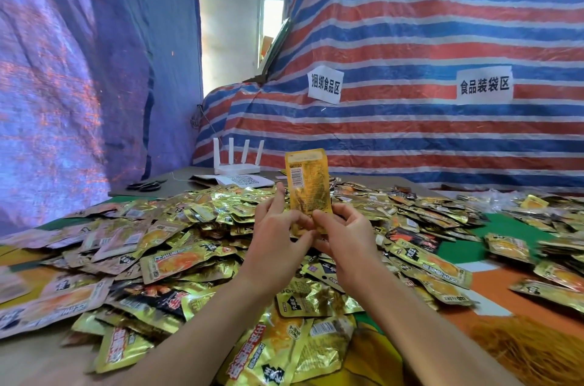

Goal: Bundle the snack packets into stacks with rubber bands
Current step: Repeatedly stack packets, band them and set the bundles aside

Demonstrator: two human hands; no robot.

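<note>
An upright gold snack packet [308, 183], its printed back with barcode towards me, is held above the heap at its lower end by both hands. My left hand [278, 227] pinches its lower left edge; my right hand [344, 232] grips the lower right. Whether it is one packet or a thin stack I cannot tell. Below spreads a big loose heap of gold and black snack packets [189, 243] over the table. A pile of yellowish rubber bands [521, 347] lies at the lower right.
A white router [237, 161] with several antennas, black scissors [147, 185] and a paper with a QR code [243, 180] sit at the table's far side. Striped tarpaulin [442, 37] with two paper signs hangs behind; blue tarpaulin [79, 69] is on the left.
</note>
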